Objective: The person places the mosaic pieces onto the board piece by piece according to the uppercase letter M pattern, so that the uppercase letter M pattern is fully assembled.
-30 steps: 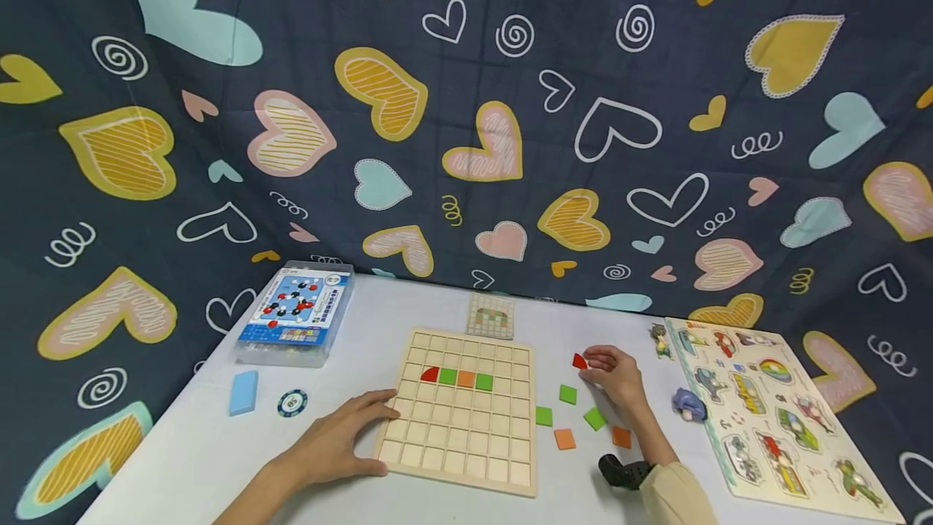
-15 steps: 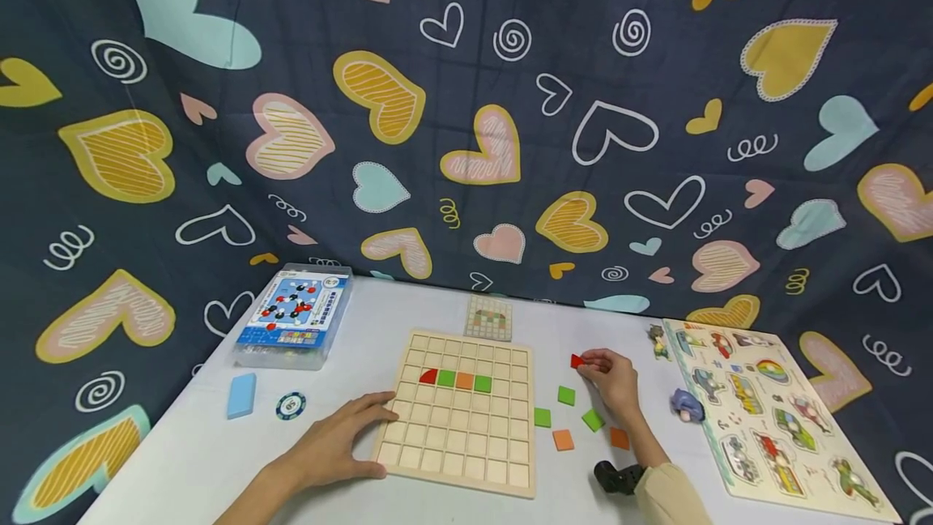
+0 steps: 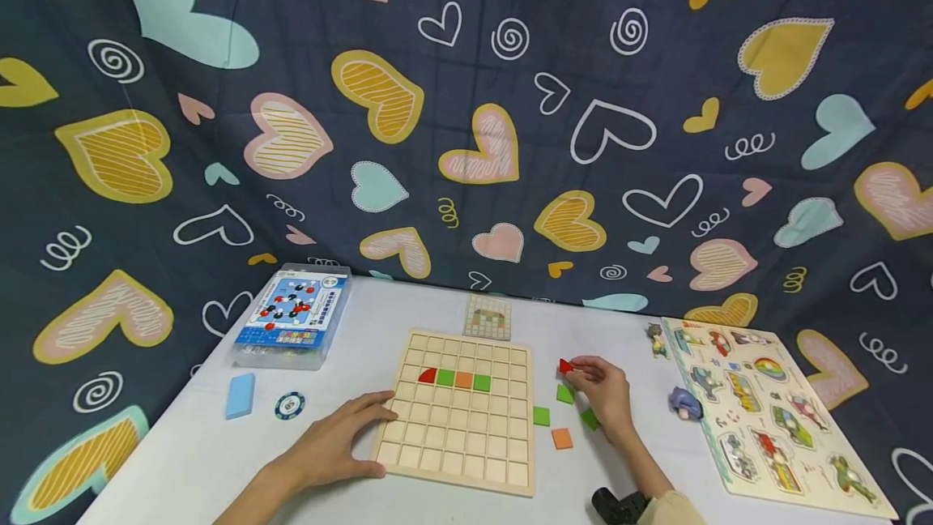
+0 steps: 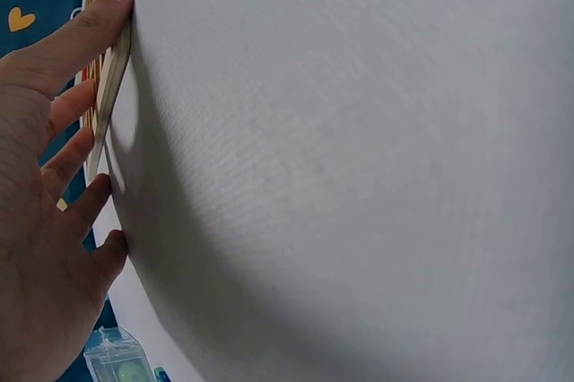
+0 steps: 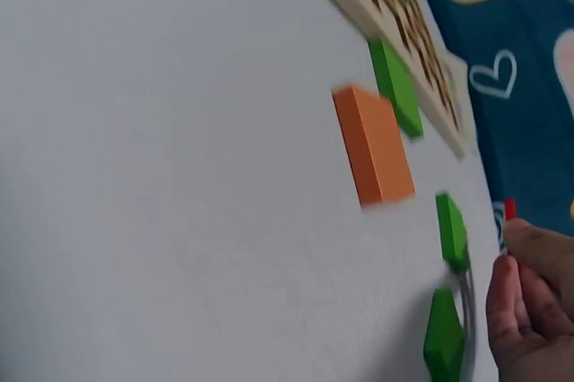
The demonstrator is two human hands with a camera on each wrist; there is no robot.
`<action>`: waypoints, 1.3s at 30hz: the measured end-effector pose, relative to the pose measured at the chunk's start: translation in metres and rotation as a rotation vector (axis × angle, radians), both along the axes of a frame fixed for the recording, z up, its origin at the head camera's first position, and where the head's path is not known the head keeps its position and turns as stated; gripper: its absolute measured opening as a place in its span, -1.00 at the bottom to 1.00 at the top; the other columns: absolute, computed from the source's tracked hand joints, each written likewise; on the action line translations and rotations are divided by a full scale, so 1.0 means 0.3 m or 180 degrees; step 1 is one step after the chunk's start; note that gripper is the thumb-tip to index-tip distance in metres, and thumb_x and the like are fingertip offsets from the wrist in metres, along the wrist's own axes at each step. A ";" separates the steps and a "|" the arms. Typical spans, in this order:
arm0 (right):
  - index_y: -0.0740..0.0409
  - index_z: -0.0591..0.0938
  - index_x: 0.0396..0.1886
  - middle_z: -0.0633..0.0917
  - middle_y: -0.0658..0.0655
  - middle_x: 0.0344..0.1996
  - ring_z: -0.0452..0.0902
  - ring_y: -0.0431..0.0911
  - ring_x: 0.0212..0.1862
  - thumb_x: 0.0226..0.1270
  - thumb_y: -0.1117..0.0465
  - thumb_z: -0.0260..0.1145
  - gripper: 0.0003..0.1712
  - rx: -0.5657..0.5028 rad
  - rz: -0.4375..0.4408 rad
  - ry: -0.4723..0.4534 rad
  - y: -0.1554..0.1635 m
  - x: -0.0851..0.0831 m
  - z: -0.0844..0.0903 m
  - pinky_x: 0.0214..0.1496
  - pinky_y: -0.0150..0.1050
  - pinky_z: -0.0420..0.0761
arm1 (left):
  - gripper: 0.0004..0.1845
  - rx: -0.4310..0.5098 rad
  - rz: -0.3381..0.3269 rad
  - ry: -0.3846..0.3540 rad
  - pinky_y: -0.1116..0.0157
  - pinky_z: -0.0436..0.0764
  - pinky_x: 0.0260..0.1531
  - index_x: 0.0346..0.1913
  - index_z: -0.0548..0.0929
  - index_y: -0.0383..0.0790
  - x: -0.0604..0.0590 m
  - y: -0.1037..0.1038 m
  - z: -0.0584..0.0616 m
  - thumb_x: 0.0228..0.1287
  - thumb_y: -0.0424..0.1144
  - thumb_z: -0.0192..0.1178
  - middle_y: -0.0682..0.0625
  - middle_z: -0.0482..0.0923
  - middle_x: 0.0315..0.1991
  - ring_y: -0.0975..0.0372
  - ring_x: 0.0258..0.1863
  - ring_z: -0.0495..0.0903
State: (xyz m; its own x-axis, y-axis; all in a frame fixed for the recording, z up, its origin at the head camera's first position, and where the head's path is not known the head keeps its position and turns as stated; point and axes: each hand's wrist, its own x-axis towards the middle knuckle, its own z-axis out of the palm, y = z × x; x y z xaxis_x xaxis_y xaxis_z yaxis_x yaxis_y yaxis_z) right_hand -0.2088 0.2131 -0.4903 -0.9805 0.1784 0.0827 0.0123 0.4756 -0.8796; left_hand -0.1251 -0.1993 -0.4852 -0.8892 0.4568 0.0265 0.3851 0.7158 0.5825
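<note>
My left hand [image 3: 331, 446] lies flat with fingers straight against the near-left edge of the wooden grid board [image 3: 461, 410], and I judge it should keep pressing there so the board cannot slide. Just right of the board, my right hand [image 3: 603, 394] pinches a red piece [image 3: 565, 365] at its fingertips above loose green and orange tiles [image 3: 561, 437]; I'd turn it to mirror the red one already seated. All sits on a white table [image 3: 197, 460], heart-patterned cloth [image 3: 466, 104] behind.

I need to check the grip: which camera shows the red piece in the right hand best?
The head view: the red piece shows whole, pinched at the fingers of the right hand, beside the wooden grid board. The right wrist view catches only a red sliver above the fingers. The left wrist view does not show it.
</note>
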 end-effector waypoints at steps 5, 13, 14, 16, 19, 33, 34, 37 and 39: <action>0.34 0.66 -0.15 0.72 0.23 -0.26 0.62 -0.11 -0.27 0.13 0.41 0.42 -0.74 -0.0084 0.0078 0.0033 -0.042 0.043 0.009 -0.30 -0.54 0.57 | -0.25 -0.0005 -0.0014 -0.0052 -0.25 0.40 0.08 0.17 0.53 0.03 0.004 0.002 -0.001 -0.11 0.30 0.35 -0.02 0.24 0.40 -0.12 0.36 0.22; 0.32 0.68 -0.21 0.73 0.17 -0.39 0.63 -0.13 -0.36 0.06 0.46 0.44 -0.75 -0.0256 0.0203 0.0034 -0.104 0.087 0.011 -0.33 -0.48 0.60 | -0.25 -0.0039 -0.0025 -0.0054 -0.27 0.40 0.06 0.17 0.52 0.03 0.006 0.004 -0.006 -0.13 0.28 0.38 0.00 0.23 0.40 -0.12 0.36 0.21; 0.30 0.69 -0.21 0.73 0.15 -0.39 0.63 -0.14 -0.36 0.06 0.45 0.44 -0.75 -0.0244 0.0226 0.0019 -0.111 0.090 0.009 -0.32 -0.48 0.60 | -0.25 -0.0045 -0.0026 -0.0048 -0.27 0.41 0.06 0.18 0.52 0.03 0.006 0.005 -0.008 -0.12 0.28 0.38 0.00 0.23 0.40 -0.11 0.36 0.21; 0.28 0.69 -0.22 0.73 0.12 -0.38 0.62 -0.15 -0.35 0.06 0.45 0.44 -0.76 -0.0179 0.0292 0.0007 -0.125 0.091 0.004 -0.31 -0.47 0.60 | -0.25 -0.0060 -0.0028 -0.0034 -0.27 0.41 0.06 0.18 0.52 0.04 0.004 0.006 -0.010 -0.12 0.28 0.38 0.01 0.23 0.40 -0.10 0.36 0.22; 0.28 0.69 -0.26 0.73 0.12 -0.39 0.63 -0.13 -0.34 0.05 0.45 0.45 -0.79 -0.0094 0.0400 0.0063 -0.145 0.088 -0.005 -0.31 -0.47 0.61 | -0.25 -0.0065 -0.0035 -0.0017 -0.27 0.41 0.06 0.18 0.52 0.05 0.000 0.008 -0.011 -0.12 0.28 0.38 0.01 0.23 0.40 -0.10 0.36 0.22; 0.33 0.67 -0.36 0.71 0.11 -0.48 0.56 -0.27 -0.45 -0.01 0.52 0.43 -0.83 0.0226 0.0822 0.0798 -0.214 0.054 -0.002 -0.45 -0.44 0.59 | -0.27 -0.0084 -0.0057 0.0065 -0.27 0.43 0.03 0.17 0.53 0.00 -0.025 0.013 0.007 -0.11 0.19 0.43 -0.02 0.25 0.40 -0.09 0.36 0.23; 0.33 0.67 -0.37 0.71 0.12 -0.48 0.57 -0.26 -0.45 -0.01 0.52 0.43 -0.82 0.0237 0.0808 0.0774 -0.220 0.051 -0.002 -0.45 -0.44 0.59 | -0.27 -0.0087 -0.0059 0.0075 -0.27 0.43 0.03 0.17 0.53 0.00 -0.026 0.012 0.007 -0.11 0.19 0.43 -0.02 0.24 0.40 -0.09 0.36 0.23; 0.32 0.67 -0.36 0.71 0.14 -0.47 0.59 -0.19 -0.43 -0.01 0.53 0.44 -0.82 0.0324 0.0779 0.0641 -0.242 0.047 0.001 -0.42 -0.42 0.60 | -0.27 -0.0093 -0.0055 0.0085 -0.26 0.44 0.02 0.18 0.53 0.00 -0.020 0.005 0.005 -0.11 0.20 0.42 -0.03 0.24 0.40 -0.09 0.36 0.23; 0.33 0.67 -0.35 0.71 0.16 -0.46 0.61 -0.13 -0.42 -0.01 0.52 0.44 -0.82 0.0363 0.0806 0.0593 -0.260 0.049 0.008 -0.42 -0.40 0.61 | -0.27 -0.0109 -0.0032 0.0098 -0.26 0.46 0.00 0.17 0.53 0.01 -0.013 -0.003 0.003 -0.12 0.21 0.42 -0.02 0.24 0.40 -0.09 0.35 0.24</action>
